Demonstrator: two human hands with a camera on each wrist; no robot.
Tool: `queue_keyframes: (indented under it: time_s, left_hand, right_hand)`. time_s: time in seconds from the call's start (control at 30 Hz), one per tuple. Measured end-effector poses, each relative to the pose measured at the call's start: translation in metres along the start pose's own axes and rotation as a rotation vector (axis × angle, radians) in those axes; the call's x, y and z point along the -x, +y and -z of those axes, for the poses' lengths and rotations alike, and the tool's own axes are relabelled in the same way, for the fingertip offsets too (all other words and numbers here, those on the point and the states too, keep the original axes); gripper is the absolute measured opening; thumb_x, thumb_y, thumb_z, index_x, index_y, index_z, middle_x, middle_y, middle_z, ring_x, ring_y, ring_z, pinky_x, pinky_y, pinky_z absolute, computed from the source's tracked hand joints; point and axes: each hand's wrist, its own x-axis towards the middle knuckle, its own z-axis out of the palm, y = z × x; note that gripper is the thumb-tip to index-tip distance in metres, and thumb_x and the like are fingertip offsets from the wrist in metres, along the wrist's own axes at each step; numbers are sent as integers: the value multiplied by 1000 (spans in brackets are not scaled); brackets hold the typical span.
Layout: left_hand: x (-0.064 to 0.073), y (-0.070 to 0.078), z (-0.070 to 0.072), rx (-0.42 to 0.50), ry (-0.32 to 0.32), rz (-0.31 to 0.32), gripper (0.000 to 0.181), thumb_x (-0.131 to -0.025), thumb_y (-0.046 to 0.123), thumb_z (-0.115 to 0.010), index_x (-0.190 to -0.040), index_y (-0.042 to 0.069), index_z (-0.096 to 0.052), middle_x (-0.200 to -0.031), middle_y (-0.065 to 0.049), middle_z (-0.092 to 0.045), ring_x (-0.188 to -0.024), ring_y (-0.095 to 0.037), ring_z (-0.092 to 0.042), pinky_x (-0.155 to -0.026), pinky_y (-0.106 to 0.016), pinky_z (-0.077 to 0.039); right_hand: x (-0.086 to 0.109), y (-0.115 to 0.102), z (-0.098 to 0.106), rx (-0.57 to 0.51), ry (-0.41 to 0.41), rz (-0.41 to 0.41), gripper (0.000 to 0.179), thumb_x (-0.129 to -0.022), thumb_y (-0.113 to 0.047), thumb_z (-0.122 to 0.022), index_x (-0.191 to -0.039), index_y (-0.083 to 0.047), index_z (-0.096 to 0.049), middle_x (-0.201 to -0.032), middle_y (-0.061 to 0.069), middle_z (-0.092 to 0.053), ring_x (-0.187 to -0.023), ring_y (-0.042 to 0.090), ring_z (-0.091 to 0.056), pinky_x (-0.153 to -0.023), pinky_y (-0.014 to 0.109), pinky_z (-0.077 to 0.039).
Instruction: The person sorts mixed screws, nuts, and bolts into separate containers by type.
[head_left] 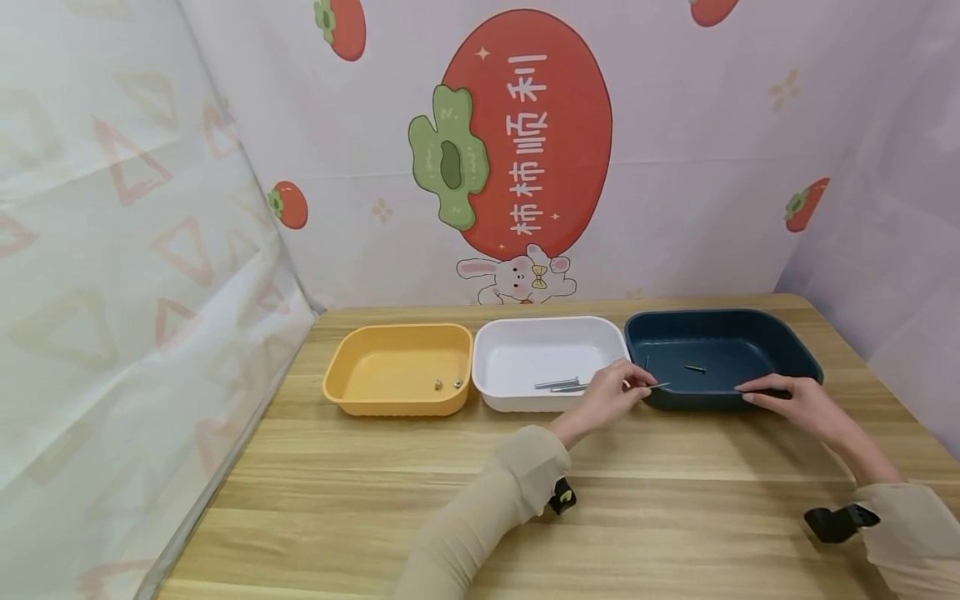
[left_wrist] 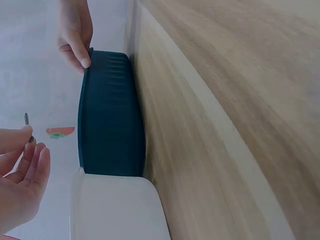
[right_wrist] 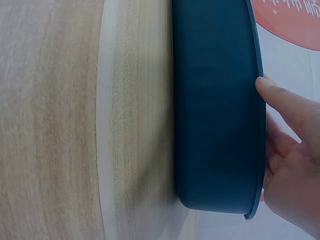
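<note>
A small screw (head_left: 659, 385) is pinched between the thumb and fingertips of my left hand (head_left: 606, 396), over the near left rim of the dark blue tray (head_left: 697, 402). The left wrist view shows its shank (left_wrist: 27, 120) pointing up from the fingers. My right hand (head_left: 802, 404) holds the tray's front rim toward the right; in the right wrist view its thumb (right_wrist: 267, 86) lies on the rim. Inside that tray lie a screw (head_left: 695, 368) and another thin one at the left. Several long bolts (head_left: 557, 383) lie in the white tray (head_left: 517, 403), partly behind my left hand.
A yellow tray (head_left: 397, 408) with two small metal nuts (head_left: 438, 385) stands left of the white tray. The three trays form a row along the back of the wooden table (head_left: 337, 500). Printed cloth (head_left: 675, 208) hangs behind and at both sides.
</note>
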Motion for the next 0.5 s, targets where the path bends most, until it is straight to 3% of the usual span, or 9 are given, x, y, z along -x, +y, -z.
queue_keyframes:
  time_s: [0.27, 0.5]
  left_hand:
    - [-14, 3, -12, -74, 40, -17, 12, -84, 6, -58, -93, 6, -66, -81, 1, -53, -70, -1, -46, -62, -3, -35]
    - [-24, 2, -24, -146, 57, 32, 13, -86, 10, -56, -95, 10, -66, -84, 4, -54, -73, -1, -46, -63, -3, -32]
  right_hand:
    - [-2, -1, 0, -19, 3, 21, 20, -84, -14, -59, -98, 0, -65, -92, -31, -50, -83, -20, -40, -63, 8, -38]
    - [-2, 1, 0, -22, 12, 31, 18, -84, -11, -60, -98, -1, -65, -91, -29, -52, -83, -20, -40, -63, 7, -37]
